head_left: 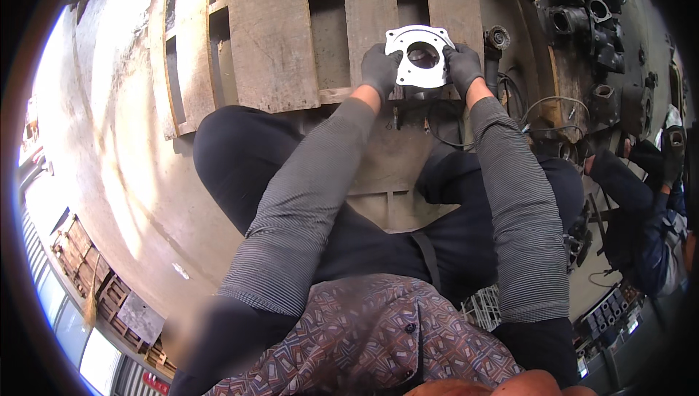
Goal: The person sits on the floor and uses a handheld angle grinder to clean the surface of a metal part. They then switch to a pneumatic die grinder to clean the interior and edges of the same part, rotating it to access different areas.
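So, white plate (pixel 412 75) sits b/w gloved hands (pixel 380 72), held at L/R edges.

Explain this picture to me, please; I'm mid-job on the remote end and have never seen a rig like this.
There is no machine: a person works with two hands in dark gloves. The picture comes from a wide fisheye camera worn on the head, looking down, so straight edges bend near the rim. The grey striped sleeves and patterned shirt are the wearer's own. The left hand and right hand grip opposite sides of a flat, silvery-white plate with a big round hole. Beyond them lies a weathered, slatted wooden pallet. To the right, chunky dark metal parts sit clustered; another person shows near the rim.
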{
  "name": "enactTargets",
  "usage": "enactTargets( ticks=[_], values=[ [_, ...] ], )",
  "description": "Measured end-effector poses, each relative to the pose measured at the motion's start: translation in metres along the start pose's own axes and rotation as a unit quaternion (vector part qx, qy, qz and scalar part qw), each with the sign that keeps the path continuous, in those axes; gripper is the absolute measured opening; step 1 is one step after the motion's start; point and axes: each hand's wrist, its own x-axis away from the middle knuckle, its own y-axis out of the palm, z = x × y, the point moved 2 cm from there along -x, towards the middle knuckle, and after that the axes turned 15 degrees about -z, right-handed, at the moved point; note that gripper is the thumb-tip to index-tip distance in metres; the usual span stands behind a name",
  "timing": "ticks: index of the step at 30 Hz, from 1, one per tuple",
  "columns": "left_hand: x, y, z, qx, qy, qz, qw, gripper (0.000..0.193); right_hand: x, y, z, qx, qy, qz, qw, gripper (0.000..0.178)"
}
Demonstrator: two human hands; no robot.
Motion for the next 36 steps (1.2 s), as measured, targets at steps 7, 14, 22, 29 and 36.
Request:
enactTargets(
  ticks=[7,14,22,29,36],
  values=[
    [0.045,0.004,0.023,-0.029,-0.008,0.011,0.999,0.04,0.03,-0.005,-0.013,0.056,-0.033,0.022,0.998,0.029],
    [0.086,0.013,0.032,0.178,-0.087,-0.101,0.975,0.027,0.06,-0.01,-0.078,0.164,-0.131,-0.07,0.975,0.033],
    [0.125,0.034,0.023,-0.063,-0.273,-0.109,0.954,0.057,0.04,0.032,-0.111,0.521,-0.016,-0.304,0.797,0.043],
    [0.035,-0.001,0.058,-0.254,0.072,-0.179,0.948,0.075,0.04,0.061,-0.081,0.66,-0.156,-0.244,0.693,0.042],
    [0.043,-0.001,0.055,-0.408,0.101,-0.196,0.886,0.049,0.057,0.027,-0.081,0.342,-0.082,-0.232,0.907,0.039]
  ],
)
